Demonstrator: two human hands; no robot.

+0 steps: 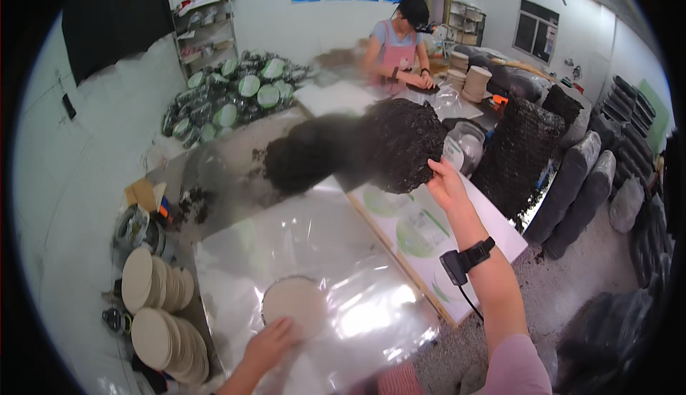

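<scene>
Dark, rough disc (401,146) gripped at its lower edge by right hand (446,183), raised above desk (229,173). Left hand (270,345) pressed flat, fingers spread, on pale round disc (294,302) over clear film sheet (314,252). Probably wrapping step; next likely called for lowering dark disc onto sheet centre.

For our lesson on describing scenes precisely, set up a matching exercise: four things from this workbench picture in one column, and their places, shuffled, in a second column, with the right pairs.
Things:
1. Pale round disc
2. Dark round mesh pad
3. Black wrist strap
4. Stacks of pale discs

Places:
A. On the right forearm
B. At the table's left edge
C. Under the left hand, on the clear plastic sheet
D. Held up at its edge by the right hand

Pairs: 1-C, 2-D, 3-A, 4-B
</scene>
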